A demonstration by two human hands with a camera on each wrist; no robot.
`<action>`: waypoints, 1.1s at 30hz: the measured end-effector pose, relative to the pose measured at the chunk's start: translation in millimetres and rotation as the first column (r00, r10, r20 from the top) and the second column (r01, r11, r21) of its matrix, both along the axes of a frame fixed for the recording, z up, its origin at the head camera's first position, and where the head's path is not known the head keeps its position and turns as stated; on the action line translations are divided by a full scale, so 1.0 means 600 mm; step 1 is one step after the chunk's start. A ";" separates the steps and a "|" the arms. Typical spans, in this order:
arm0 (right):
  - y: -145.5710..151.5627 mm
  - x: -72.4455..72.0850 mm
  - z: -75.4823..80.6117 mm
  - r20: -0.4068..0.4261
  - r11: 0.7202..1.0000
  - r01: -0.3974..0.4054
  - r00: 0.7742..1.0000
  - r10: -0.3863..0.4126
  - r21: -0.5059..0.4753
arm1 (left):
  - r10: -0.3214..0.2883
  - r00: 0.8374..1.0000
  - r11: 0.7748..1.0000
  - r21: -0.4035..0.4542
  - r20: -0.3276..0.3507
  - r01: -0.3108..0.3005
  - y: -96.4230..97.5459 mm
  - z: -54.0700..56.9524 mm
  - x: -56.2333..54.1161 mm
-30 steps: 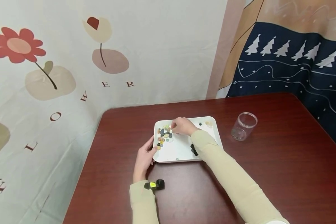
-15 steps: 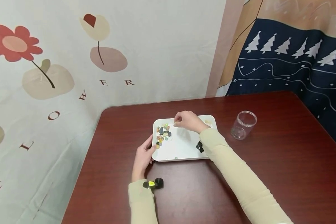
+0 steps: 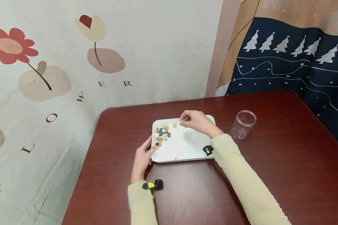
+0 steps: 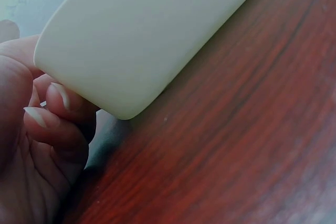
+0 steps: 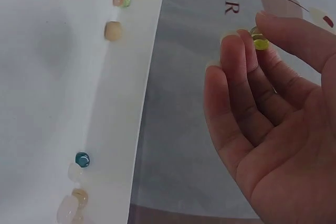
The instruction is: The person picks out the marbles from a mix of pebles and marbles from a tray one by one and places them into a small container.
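Observation:
My left hand [image 3: 142, 158] grips the left edge of a white tray [image 3: 186, 153], thumb by the rim. In the left wrist view, curled fingers [image 4: 58, 114] sit against the outside of the tray corner [image 4: 126, 77]. A small yellow-green glass marble [image 5: 260, 40] is pinched between thumb and fingertips of my right hand [image 3: 198, 121], near the tray's far edge. Below it in the right wrist view, a tan pebble [image 5: 113, 31] lies on the tray. Mixed pebbles and beads [image 3: 162, 134] cluster along the tray's left side.
A clear, open-topped jar [image 3: 243, 125] stands upright on the dark red table [image 3: 284, 140], right of the tray. A teal bead [image 5: 82, 159] and several pale stones [image 5: 68, 208] lie along the tray's far side. One greenish bead [image 3: 176, 158] is near its front edge.
My right hand has moved right from beside the left-hand cluster, along the tray's far edge. The tan pebble now shows where its fingertips were. My left hand keeps its hold on the tray.

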State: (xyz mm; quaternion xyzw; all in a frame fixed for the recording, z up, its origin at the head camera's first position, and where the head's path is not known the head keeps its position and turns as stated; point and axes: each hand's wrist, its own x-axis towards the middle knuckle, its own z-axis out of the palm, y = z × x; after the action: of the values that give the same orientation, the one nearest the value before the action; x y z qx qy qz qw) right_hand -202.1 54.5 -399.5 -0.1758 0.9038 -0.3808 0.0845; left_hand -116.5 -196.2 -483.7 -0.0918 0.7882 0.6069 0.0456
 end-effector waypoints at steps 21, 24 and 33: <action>0.028 0.096 0.011 -0.158 0.983 0.068 0.983 -0.096 -0.170 | 0.005 1.000 0.999 -0.042 -0.031 -0.006 -0.003 -0.019 -0.002; 0.034 0.104 0.011 -0.182 0.978 0.087 0.976 -0.122 -0.188 | 0.013 0.999 0.999 -0.047 -0.041 -0.014 -0.005 -0.027 -0.004; 0.054 0.129 0.015 -0.218 0.966 0.139 0.958 -0.187 -0.220 | 0.019 0.999 0.999 -0.041 -0.037 -0.020 -0.006 -0.034 -0.005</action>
State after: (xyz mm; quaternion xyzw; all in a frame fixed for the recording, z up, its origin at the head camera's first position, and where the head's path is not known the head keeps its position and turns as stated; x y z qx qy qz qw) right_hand -124.7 87.0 -390.7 -0.1521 0.8755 -0.4525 -0.0741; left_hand -119.4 -199.8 -504.4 -0.0891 0.8003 0.5925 0.0233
